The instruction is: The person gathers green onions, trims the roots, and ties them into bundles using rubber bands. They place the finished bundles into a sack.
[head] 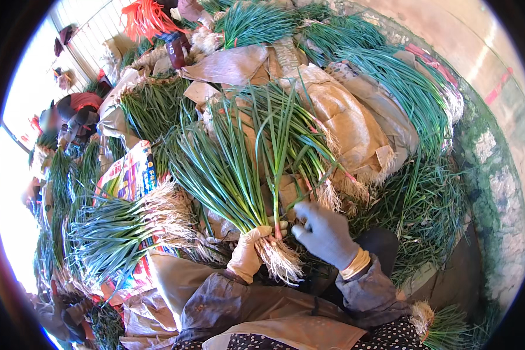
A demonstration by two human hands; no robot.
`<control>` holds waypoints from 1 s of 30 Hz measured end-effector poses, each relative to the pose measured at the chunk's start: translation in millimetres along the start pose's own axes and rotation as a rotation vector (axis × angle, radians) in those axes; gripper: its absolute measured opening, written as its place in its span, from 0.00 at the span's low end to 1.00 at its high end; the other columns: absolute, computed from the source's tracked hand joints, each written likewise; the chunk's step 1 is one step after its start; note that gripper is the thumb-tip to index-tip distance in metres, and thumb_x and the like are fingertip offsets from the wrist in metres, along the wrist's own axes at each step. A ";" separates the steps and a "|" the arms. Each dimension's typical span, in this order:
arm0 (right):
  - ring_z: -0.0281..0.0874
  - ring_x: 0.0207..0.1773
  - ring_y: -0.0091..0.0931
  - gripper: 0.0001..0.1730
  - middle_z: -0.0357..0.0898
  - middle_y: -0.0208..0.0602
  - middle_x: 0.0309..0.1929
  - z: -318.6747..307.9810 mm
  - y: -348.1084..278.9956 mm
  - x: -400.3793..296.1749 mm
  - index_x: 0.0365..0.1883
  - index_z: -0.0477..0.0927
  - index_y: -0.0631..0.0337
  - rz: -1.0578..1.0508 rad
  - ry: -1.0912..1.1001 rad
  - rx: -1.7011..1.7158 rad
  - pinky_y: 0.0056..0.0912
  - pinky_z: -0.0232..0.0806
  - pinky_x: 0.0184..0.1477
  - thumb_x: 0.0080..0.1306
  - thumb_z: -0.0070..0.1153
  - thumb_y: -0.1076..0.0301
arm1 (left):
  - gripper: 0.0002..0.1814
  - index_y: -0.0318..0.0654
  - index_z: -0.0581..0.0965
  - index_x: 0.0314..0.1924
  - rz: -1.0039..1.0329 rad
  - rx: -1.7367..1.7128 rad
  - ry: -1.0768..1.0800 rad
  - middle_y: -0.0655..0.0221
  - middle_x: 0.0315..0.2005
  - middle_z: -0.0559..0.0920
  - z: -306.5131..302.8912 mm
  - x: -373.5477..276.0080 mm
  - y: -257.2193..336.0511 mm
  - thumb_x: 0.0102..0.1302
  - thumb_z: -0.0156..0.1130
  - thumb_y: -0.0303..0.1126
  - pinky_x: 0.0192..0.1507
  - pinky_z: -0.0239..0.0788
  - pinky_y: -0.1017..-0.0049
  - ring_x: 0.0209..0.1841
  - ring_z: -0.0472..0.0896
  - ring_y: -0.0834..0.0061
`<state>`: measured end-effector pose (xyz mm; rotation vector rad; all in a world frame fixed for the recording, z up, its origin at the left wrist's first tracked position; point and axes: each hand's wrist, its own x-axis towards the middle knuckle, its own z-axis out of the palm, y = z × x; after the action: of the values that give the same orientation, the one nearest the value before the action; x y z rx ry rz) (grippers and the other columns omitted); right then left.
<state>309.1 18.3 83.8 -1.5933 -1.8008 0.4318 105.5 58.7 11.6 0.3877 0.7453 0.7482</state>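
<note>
My left hand (248, 253), in a pale rubber glove, grips a bunch of green onions (236, 188) near its roots. The leaves fan upward and away, and the whitish roots (281, 261) hang below the fist. My right hand (326, 234), in a grey glove with a yellowish cuff, is just right of the bunch, its thumb and index finger bent near a thin green leaf. Whether those fingers pinch that leaf is not clear. Loose green onions (306, 140) lie just beyond, their roots pointing right.
At left, a pile of green onions (118, 232) lies on a printed bag (129, 170). Brown sacks (341, 118) and further bundles (402, 83) lie ahead. Leaf scraps (411, 214) cover the ground at right beside a mossy concrete edge (485, 183). Another person (76, 113) is at far left.
</note>
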 end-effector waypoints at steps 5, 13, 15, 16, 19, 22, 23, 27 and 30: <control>0.81 0.32 0.37 0.19 0.79 0.39 0.34 22.3 13.8 12.0 0.52 0.75 0.60 -0.112 -0.348 -0.294 0.42 0.73 0.36 0.62 0.57 0.67 | 0.14 0.28 0.80 0.44 -0.028 0.045 0.049 0.60 0.35 0.85 4.1 -7.1 -0.6 0.63 0.62 0.31 0.47 0.78 0.67 0.39 0.84 0.68; 0.79 0.23 0.38 0.06 0.77 0.38 0.20 48.0 15.1 27.2 0.31 0.77 0.57 -0.347 -0.395 -0.346 0.46 0.68 0.25 0.63 0.50 0.67 | 0.10 0.34 0.79 0.34 -0.018 -0.006 0.158 0.65 0.28 0.81 -7.2 -24.2 -3.8 0.59 0.66 0.34 0.40 0.75 0.69 0.28 0.79 0.72; 0.78 0.20 0.38 0.06 0.76 0.38 0.18 49.8 25.3 42.6 0.30 0.78 0.57 -0.209 -0.374 -0.367 0.46 0.68 0.23 0.63 0.50 0.67 | 0.17 0.34 0.76 0.44 -0.055 -0.234 -0.151 0.68 0.28 0.75 4.8 -28.0 0.0 0.59 0.65 0.35 0.30 0.69 0.72 0.26 0.70 0.76; 0.78 0.20 0.37 0.08 0.78 0.40 0.19 38.2 31.9 51.5 0.33 0.80 0.57 -0.161 -0.316 -0.320 0.45 0.68 0.22 0.66 0.51 0.65 | 0.17 0.34 0.75 0.45 -0.057 -0.224 -0.254 0.70 0.26 0.73 -1.4 -29.7 8.4 0.58 0.64 0.34 0.29 0.68 0.73 0.25 0.69 0.76; 0.82 0.24 0.36 0.19 0.86 0.43 0.32 -0.1 11.3 28.9 0.55 0.81 0.54 0.244 -0.807 0.454 0.41 0.75 0.31 0.68 0.52 0.60 | 0.20 0.33 0.73 0.53 0.048 -0.410 -0.804 0.76 0.27 0.73 -62.5 2.6 18.6 0.63 0.64 0.32 0.30 0.70 0.75 0.26 0.70 0.81; 0.85 0.37 0.37 0.25 0.84 0.45 0.43 -21.3 9.3 0.5 0.58 0.78 0.55 -0.045 -0.730 0.029 0.42 0.76 0.44 0.64 0.57 0.58 | 0.21 0.31 0.73 0.53 0.200 -0.435 -0.439 0.73 0.27 0.72 -26.7 -17.3 31.4 0.63 0.62 0.33 0.29 0.67 0.76 0.28 0.70 0.79; 0.84 0.37 0.38 0.24 0.84 0.45 0.40 -35.4 3.8 11.3 0.56 0.78 0.57 0.025 -0.595 -0.069 0.42 0.76 0.43 0.62 0.57 0.58 | 0.21 0.30 0.73 0.53 0.273 -0.436 -0.303 0.72 0.27 0.71 -22.0 -30.8 36.5 0.63 0.62 0.33 0.29 0.66 0.76 0.29 0.70 0.78; 0.84 0.37 0.41 0.18 0.85 0.43 0.36 -59.5 87.0 47.4 0.43 0.82 0.57 0.194 0.065 -0.590 0.49 0.73 0.39 0.61 0.60 0.56 | 0.24 0.28 0.72 0.58 0.212 -0.178 -0.168 0.70 0.30 0.75 -3.5 -23.5 18.0 0.67 0.62 0.37 0.39 0.74 0.69 0.33 0.73 0.73; 0.83 0.33 0.39 0.12 0.83 0.44 0.31 -48.3 161.5 47.7 0.39 0.84 0.54 0.278 -0.222 -0.770 0.41 0.73 0.37 0.61 0.60 0.58 | 0.22 0.30 0.74 0.56 0.149 -0.278 -0.227 0.72 0.26 0.72 -1.3 -17.7 20.2 0.68 0.62 0.37 0.33 0.65 0.73 0.30 0.68 0.76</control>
<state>459.8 86.4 26.1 -2.4146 -2.0527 0.0144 86.2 59.6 30.4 0.2713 0.3945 0.9174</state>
